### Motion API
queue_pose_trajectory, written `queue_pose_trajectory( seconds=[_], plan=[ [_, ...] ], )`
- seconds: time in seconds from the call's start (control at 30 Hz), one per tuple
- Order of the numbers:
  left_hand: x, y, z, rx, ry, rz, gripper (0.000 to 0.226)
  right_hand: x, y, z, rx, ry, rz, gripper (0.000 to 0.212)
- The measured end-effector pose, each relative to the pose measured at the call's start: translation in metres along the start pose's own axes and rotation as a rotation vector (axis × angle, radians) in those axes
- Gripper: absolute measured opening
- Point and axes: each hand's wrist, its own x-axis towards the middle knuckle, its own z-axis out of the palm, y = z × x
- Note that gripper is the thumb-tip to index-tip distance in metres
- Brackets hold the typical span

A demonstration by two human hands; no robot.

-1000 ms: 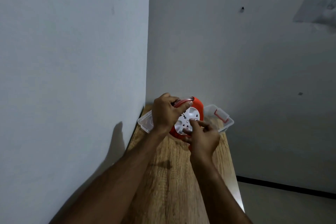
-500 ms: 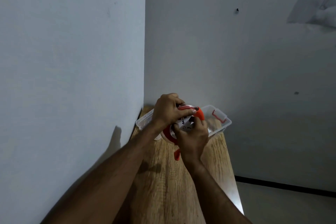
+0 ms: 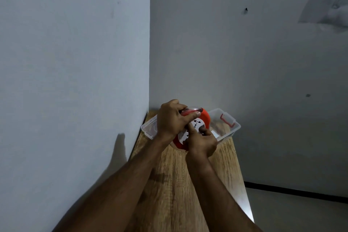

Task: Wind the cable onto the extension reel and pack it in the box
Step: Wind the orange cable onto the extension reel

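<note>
**Winding in hand, box waiting behind**

Just below the middle of the frame your left hand (image 3: 172, 120) is curled over the top rim of the extension reel (image 3: 204, 116), thumb laid along its edge, clamping the red body so it cannot spin with the crank. Your right hand (image 3: 202, 141) sits low on the white socket face (image 3: 188, 132), fingers bent and pinched on something near its centre — probably the winding knob, though your fingers hide it. That split makes sense: one hand anchors, the other turns.

Red cable (image 3: 188, 112) shows as coils under the clear rim beneath your left fingers. No loose length is visible in the frame, so the winding looks well on, yet how much is left cannot be told from here.

You hold the reel lifted and tilted towards you, over the near edge of the clear box (image 3: 228, 131), which stands open on the wooden tabletop (image 3: 188, 184) against the corner of the wall, its red clip on the right end. Keeping the reel there leaves a short drop once the cable is home — mind that the plug end is tucked in first, or it may snag the box rim
</note>
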Motion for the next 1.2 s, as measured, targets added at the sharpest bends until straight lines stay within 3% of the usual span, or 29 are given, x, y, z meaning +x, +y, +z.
queue_pose_trajectory(
  seconds=[0.23, 0.37, 0.47, 0.53, 0.73, 0.87, 1.2],
  plan=[
    [-0.003, 0.001, 0.003, 0.003, 0.014, -0.042, 0.051, 0.003, 0.0, -0.003, 0.076, -0.029, 0.089, 0.052],
    [-0.003, 0.001, 0.004, -0.081, 0.082, -0.139, 0.045, 0.001, -0.006, -0.015, -0.055, -0.093, -0.221, 0.054],
    [-0.003, 0.001, 0.004, -0.123, 0.106, -0.205, 0.041, 0.003, -0.007, -0.032, -0.099, 0.037, -0.481, 0.029],
    [-0.003, 0.001, 0.004, -0.142, 0.113, -0.248, 0.038, 0.015, -0.005, -0.042, -0.084, 0.103, -0.54, 0.017],
    [-0.009, -0.008, 0.004, -0.245, 0.142, -0.387, 0.037, 0.041, 0.015, -0.051, -0.135, -0.194, -0.412, 0.04],
    [-0.018, -0.018, 0.0, -0.292, 0.164, -0.492, 0.039, 0.038, 0.021, -0.051, -0.111, -0.332, -0.391, 0.035],
    [-0.06, -0.043, -0.02, -0.26, 0.248, -0.69, 0.041, 0.023, 0.049, -0.042, -0.241, -0.428, -0.416, 0.038]
  ],
)
